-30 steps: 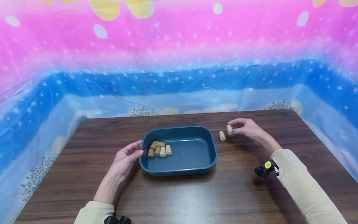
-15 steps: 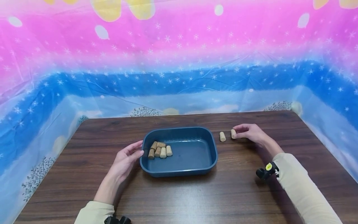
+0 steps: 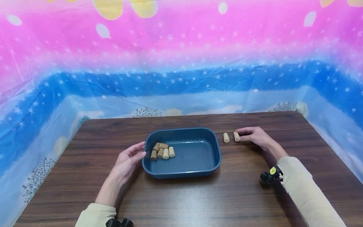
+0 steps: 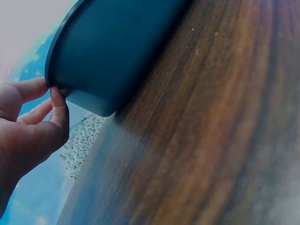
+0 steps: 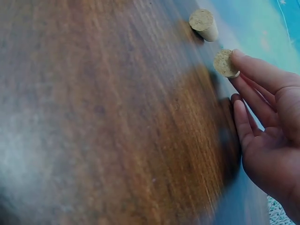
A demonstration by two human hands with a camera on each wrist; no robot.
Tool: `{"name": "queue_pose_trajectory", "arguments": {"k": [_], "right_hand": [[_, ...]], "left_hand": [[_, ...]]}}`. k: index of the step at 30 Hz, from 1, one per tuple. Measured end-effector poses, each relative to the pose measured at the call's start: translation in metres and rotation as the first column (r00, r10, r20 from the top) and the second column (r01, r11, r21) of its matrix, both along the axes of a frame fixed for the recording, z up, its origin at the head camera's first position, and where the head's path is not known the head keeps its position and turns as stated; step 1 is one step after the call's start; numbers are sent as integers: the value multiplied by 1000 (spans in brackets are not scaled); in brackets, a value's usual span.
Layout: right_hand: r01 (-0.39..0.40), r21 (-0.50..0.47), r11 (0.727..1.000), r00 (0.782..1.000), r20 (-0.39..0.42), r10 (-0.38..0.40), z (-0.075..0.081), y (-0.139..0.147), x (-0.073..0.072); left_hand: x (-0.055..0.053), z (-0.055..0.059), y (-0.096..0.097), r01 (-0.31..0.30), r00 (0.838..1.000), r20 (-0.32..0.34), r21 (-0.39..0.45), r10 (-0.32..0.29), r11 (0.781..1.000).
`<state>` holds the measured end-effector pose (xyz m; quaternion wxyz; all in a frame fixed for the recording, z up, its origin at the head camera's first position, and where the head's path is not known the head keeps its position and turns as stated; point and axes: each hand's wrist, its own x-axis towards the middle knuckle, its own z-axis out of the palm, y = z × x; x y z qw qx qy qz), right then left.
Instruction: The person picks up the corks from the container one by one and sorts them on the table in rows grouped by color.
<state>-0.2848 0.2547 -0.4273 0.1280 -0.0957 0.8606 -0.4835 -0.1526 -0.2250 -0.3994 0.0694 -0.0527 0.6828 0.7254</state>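
A dark blue rectangular basin (image 3: 195,157) stands on the table, with several corks (image 3: 165,154) grouped at its left end. My left hand (image 3: 127,160) pinches the basin's left rim between thumb and fingers, as the left wrist view also shows. To the right of the basin, my right hand (image 3: 256,137) holds a pale tapered cork (image 3: 236,136) between thumb and fingers, down at the tabletop. Another pale cork (image 3: 226,137) lies just left of it, apart from the hand. The right wrist view shows the round end of the held cork (image 5: 224,63) beside the thumb.
The dark wood-grain table (image 3: 181,201) has its far edge against a pink and blue patterned cloth (image 3: 181,78). Black wrist cameras (image 3: 269,176) sit on both forearms.
My right hand has moved slightly right and toward me, lowering the cork from above the table to the surface beside the other cork. The left hand keeps its place on the rim.
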Motion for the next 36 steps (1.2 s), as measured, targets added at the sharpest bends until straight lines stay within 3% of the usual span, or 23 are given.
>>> {"name": "queue_pose_trajectory", "arguments": {"k": [9,36], "right_hand": [[8,6,1000,1000,-10,-7,-3,-3,3],[-44,9,999,999,-20,44,3,-2,3]], "left_hand": [[2,0,0,-1,1000,27,-11,1,1000],[0,2,1,-8,1000,10,7,8,1000]]}}
